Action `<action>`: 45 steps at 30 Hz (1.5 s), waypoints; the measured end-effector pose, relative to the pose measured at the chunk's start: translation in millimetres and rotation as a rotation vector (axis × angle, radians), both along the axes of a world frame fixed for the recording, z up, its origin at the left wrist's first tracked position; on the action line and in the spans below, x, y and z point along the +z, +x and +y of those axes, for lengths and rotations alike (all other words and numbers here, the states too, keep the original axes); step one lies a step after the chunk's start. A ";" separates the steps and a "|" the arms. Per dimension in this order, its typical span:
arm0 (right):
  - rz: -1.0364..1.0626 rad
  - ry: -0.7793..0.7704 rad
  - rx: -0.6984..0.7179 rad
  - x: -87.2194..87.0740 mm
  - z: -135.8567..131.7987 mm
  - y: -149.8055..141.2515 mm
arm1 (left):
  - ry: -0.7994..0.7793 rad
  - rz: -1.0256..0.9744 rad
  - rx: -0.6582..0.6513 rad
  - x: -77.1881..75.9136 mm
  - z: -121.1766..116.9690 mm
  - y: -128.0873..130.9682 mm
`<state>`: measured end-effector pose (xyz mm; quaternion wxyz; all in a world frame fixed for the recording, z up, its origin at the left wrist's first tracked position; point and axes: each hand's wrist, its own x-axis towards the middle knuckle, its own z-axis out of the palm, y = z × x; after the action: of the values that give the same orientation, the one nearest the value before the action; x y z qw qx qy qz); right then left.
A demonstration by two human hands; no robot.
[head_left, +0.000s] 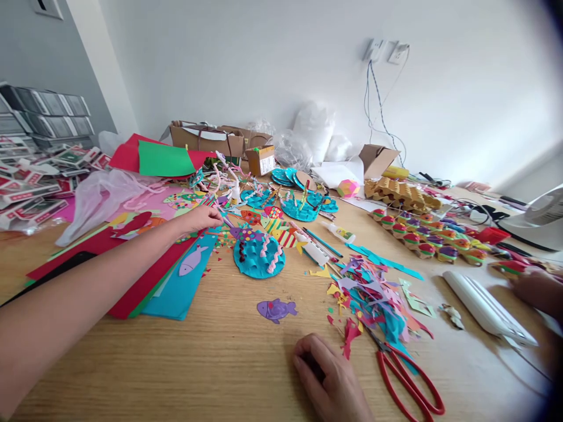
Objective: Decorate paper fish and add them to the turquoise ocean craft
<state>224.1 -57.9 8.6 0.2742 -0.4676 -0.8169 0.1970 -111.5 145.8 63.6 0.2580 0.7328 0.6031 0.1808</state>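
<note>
My left hand point(203, 218) is stretched out over the craft pile with its fingers pinched together. Whatever it pinches, if anything, is too small to make out; a bit of purple shows just beyond the fingertips. My right hand point(331, 375) rests on the table near the front edge, fingers curled in and nothing seen in them. Ahead of it lies a purple paper fish point(277, 310) with a red spot. Red-handled scissors point(407, 375) lie to its right. A plain lilac paper fish point(192, 261) sits on stacked coloured paper point(169, 299) below my left forearm.
A blue painted disc point(259, 264) with pink twists lies mid-table, patterned paper fish point(285, 236) behind it. Paper scraps point(373, 287) spread right of centre. A white device point(488, 308), painted egg cartons point(422, 234) and another person's hand point(534, 287) are at right.
</note>
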 end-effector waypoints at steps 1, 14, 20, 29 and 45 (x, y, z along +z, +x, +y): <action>0.006 -0.018 0.005 2.7 0.5 -0.2 | -0.009 -0.049 0.010 3.4 -7.7 -2.0; 0.410 -0.325 -0.032 60.2 32.5 -60.0 | -0.194 -0.437 -0.141 35.9 -122.0 65.9; 0.595 -0.448 -0.046 61.1 46.2 -72.0 | -0.201 -0.407 -0.192 32.7 -138.3 90.8; 0.675 -0.555 -0.042 59.5 45.9 -66.9 | -0.222 -0.407 -0.194 23.8 -138.0 99.7; 0.589 -0.556 -0.086 49.8 45.0 -59.3 | -0.186 -0.322 -0.253 13.4 -133.1 107.5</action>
<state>164.8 -12.8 58.5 0.3676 -0.4812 -0.5987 0.5243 -4.0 12.7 77.0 0.4382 0.7373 0.4714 0.2053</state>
